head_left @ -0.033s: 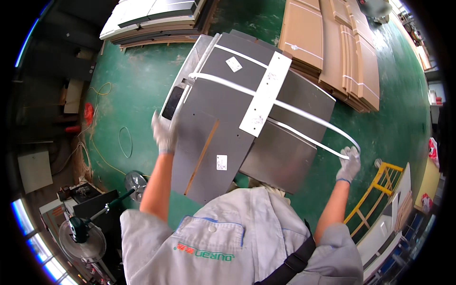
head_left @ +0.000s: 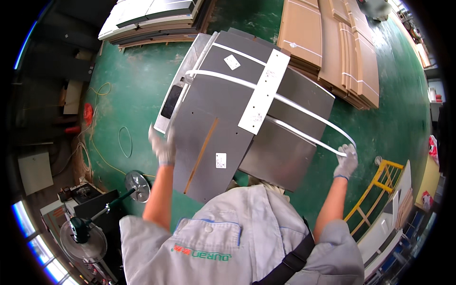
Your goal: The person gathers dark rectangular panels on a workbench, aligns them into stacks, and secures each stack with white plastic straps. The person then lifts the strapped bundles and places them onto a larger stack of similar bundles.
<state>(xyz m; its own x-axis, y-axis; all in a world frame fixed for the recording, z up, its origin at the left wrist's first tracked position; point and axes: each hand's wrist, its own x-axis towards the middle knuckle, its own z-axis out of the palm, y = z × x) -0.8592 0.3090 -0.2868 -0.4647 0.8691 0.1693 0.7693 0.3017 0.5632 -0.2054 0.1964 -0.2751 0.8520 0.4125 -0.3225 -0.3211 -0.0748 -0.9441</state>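
A stack of dark grey panels (head_left: 202,99) lies before me, with a white drilled strip (head_left: 264,90) across its top. White strapping (head_left: 304,111) runs over the stack and bends into a loop at the right. My right hand (head_left: 346,160), in a pale work glove, is closed around that loop, off the stack's right side. My left hand (head_left: 164,145), also gloved, has its fingers apart and holds nothing. It is beside the near end of a long, pale machine-like unit (head_left: 183,80) with a black inset along the stack's left edge.
Strapped brown cartons (head_left: 301,35) stand at the far right, and another panel stack (head_left: 156,21) at the far left. A yellow metal frame (head_left: 380,183) is to the right. A round-based stand (head_left: 83,237) is at the lower left; hoses and a yellow cable (head_left: 97,147) trail over the green floor.
The stack and unit sit slightly further left and up in view. My left hand's fingers are spread a little wider; my right hand still grips the strapping, shifted slightly left.
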